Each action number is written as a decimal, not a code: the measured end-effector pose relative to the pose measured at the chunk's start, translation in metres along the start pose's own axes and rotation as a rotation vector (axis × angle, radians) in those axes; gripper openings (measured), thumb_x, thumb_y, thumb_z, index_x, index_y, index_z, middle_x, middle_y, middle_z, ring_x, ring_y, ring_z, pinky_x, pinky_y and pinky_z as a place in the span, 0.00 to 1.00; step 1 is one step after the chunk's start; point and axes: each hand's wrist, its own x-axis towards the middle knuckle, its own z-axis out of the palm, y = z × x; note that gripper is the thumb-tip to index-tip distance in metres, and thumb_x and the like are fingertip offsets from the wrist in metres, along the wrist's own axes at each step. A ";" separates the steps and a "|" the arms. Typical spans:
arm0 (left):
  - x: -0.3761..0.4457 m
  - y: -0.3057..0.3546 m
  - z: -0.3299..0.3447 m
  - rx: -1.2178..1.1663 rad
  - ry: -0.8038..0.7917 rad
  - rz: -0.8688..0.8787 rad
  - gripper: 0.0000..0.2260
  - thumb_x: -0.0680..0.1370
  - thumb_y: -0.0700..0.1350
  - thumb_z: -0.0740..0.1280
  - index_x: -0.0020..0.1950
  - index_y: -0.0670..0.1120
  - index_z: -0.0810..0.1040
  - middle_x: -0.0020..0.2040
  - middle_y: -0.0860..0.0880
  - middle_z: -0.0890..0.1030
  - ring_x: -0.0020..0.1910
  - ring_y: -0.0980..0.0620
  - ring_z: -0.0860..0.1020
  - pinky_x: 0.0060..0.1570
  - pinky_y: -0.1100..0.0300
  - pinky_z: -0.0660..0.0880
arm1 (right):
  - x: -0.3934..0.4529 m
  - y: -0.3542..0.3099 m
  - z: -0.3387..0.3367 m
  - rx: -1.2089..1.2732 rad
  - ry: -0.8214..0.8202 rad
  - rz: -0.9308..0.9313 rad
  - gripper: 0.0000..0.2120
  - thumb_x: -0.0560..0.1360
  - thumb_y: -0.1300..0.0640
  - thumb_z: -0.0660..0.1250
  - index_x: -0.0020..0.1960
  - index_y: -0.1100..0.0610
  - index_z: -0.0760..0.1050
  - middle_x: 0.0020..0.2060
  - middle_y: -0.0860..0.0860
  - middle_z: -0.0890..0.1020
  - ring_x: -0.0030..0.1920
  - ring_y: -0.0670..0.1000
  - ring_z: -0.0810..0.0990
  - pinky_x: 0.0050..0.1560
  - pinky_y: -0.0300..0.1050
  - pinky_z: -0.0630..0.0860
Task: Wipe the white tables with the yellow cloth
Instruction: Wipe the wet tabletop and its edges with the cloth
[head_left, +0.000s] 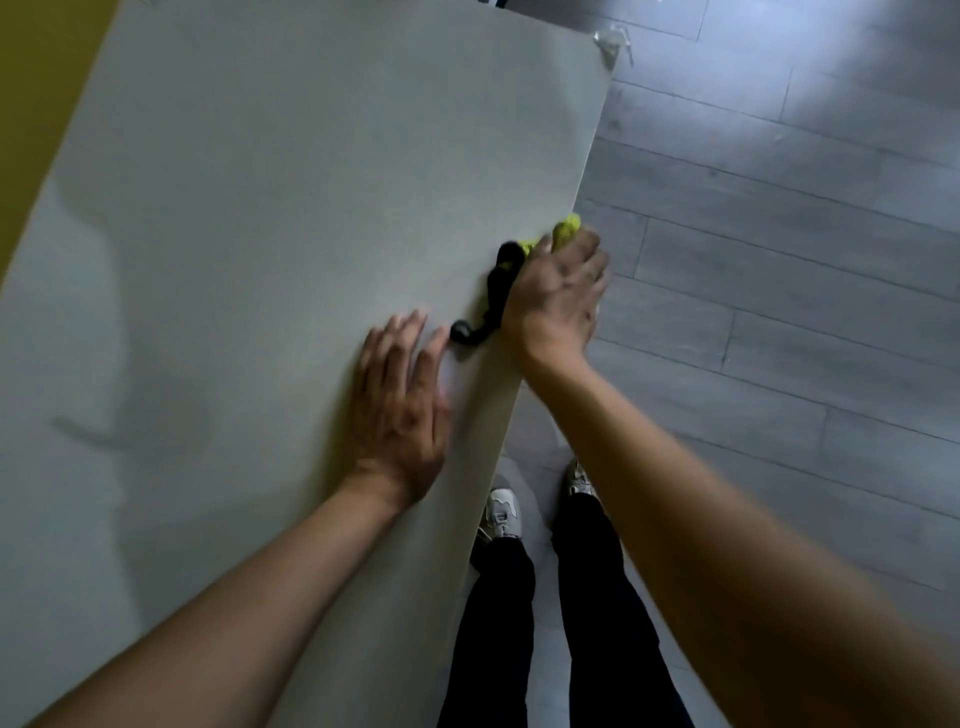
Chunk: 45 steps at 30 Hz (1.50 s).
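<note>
From the head view, looking steeply down, a white bench (249, 218) fills the left and middle of the picture, its long right edge running diagonally from the upper right toward the bottom centre. The right hand (558, 291) lies palm down at that edge, about halfway along it, with its fingers curled over the yellow cloth (567, 228), pressing it against the bench top; only a bunched yellow-green part of the cloth shows past the fingertips, right at the rim. A black part (496, 291), crumpled and trailing back along the thumb side of the hand, lies on the bench; whether it belongs to the cloth or is a separate strap I cannot tell. The left hand (400, 410) rests flat on the bench just beside and nearer than the right one, fingers straight and slightly spread, holding nothing, its fingertips close to the end of the black part but apart from it. Both forearms are bare. Below the bench edge stand the person's legs in black trousers (597, 613) and light shoes (501, 512) on a grey plank floor (779, 234). A yellow surface (36, 78) shows beyond the bench's left edge at the upper left. A small clear, crumpled thing (613, 44) sits at the bench's far right corner, too blurred to identify.
</note>
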 end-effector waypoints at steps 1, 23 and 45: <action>-0.027 -0.002 -0.005 0.034 -0.014 -0.006 0.24 0.82 0.45 0.56 0.78 0.40 0.71 0.79 0.37 0.68 0.79 0.36 0.66 0.80 0.40 0.58 | -0.024 0.010 0.000 0.012 -0.011 -0.005 0.22 0.85 0.46 0.51 0.73 0.58 0.61 0.67 0.59 0.69 0.67 0.61 0.67 0.68 0.58 0.64; -0.164 -0.014 -0.017 0.119 -0.105 0.017 0.28 0.82 0.48 0.54 0.82 0.41 0.64 0.83 0.42 0.61 0.83 0.41 0.59 0.80 0.40 0.58 | -0.023 0.005 0.003 0.017 -0.016 0.074 0.21 0.85 0.46 0.50 0.72 0.57 0.62 0.68 0.58 0.69 0.67 0.60 0.68 0.66 0.58 0.67; -0.169 -0.019 -0.009 0.145 -0.006 0.060 0.28 0.83 0.49 0.52 0.83 0.43 0.63 0.84 0.43 0.61 0.83 0.43 0.58 0.81 0.43 0.56 | -0.073 0.026 0.005 0.029 0.012 0.026 0.21 0.85 0.47 0.49 0.72 0.59 0.62 0.68 0.58 0.69 0.67 0.60 0.69 0.64 0.58 0.69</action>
